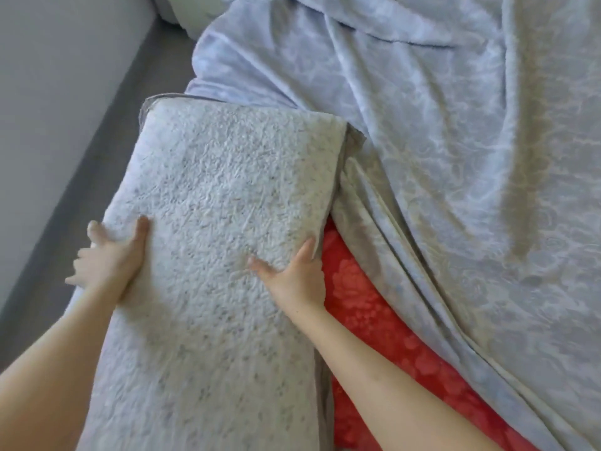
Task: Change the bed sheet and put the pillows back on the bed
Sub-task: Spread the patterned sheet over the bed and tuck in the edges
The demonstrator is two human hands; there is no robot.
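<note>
My L hand (pixel 110 258) & R hand (pixel 297 275) grip the fuzzy pillow (pixel 221 196) by its sides, fingers (pixel 94 230) curled round the edges, thumbs on top. Red sheet (pixel 374 320) under it, blue blanket (pixel 455 157) alongside.

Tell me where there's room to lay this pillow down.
Smoothest room: the pale blue sheet right of the pillow. The red sheet strip between them is narrow, like the grey ledge on the left. Folds bunch at the top.
</note>
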